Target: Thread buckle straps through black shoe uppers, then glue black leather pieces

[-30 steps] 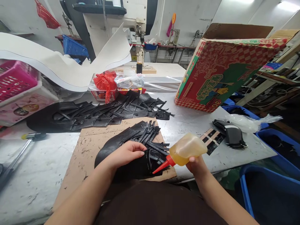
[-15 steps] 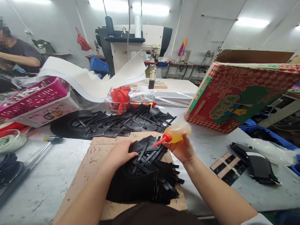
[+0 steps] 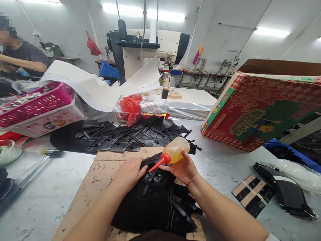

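A black woven-strap piece [image 3: 147, 207] lies on a cardboard sheet [image 3: 87, 180] right before me. My left hand [image 3: 130, 172] grips its upper left edge, with the thumb on the straps and the other fingers partly hidden. In my right hand [image 3: 184, 167] is a clear squeeze bottle [image 3: 177, 150] of yellow liquid, tilted so that its red nozzle points down and left, near my left thumb and just over the straps. More black strapped pieces [image 3: 120, 135] lie beyond the cardboard.
A sewing machine [image 3: 152, 50] stands behind. Left are a pink basket [image 3: 50, 103] on a white box and a hammer-like tool [image 3: 37, 170]. On the right are a tilted red-green carton [image 3: 263, 113], a taped block [image 3: 253, 194] and black pieces [image 3: 288, 190]. A person [image 3: 25, 57] sits far left.
The bottle in my right hand has moved left and slightly down, bringing its nozzle closer to my left thumb. The upper part of the black piece is now bent up. The view has shifted slightly.
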{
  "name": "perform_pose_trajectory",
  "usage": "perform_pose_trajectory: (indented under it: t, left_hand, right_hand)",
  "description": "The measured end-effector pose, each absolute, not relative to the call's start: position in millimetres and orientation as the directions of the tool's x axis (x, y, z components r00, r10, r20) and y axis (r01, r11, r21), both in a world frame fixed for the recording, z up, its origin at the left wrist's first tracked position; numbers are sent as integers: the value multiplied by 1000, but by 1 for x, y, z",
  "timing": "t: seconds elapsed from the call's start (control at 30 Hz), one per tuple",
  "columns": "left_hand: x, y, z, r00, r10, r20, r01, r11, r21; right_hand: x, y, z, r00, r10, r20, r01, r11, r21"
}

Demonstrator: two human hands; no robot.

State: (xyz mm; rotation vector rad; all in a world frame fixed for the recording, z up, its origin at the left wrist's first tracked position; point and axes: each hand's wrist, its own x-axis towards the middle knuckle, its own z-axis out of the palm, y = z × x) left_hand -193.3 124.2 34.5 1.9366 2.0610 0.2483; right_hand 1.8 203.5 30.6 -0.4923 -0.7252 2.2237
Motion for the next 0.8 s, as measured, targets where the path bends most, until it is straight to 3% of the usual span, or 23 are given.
perform_pose_trajectory:
  t: [0.17, 0.33, 0.5, 0.8]
  left_hand:
    - [-196, 122, 26, -8, 1000, -18, 901, 15, 433]
    - [-198, 122, 26, 58, 995, 78, 873, -88, 479]
    - [-199, 122, 27, 147, 970, 192, 864, -220, 453]
    - [-200, 122, 24, 202, 940, 274, 867, -302, 397]
  right_hand:
    - [9, 220, 31, -572, 815, -92, -574, -478, -665]
    - [18, 257, 24, -390, 921, -21, -526, -241, -815]
    - [18, 274, 18, -394, 916, 78, -368, -80, -926]
    - [12, 282, 5, -388, 913, 126, -296, 6, -955]
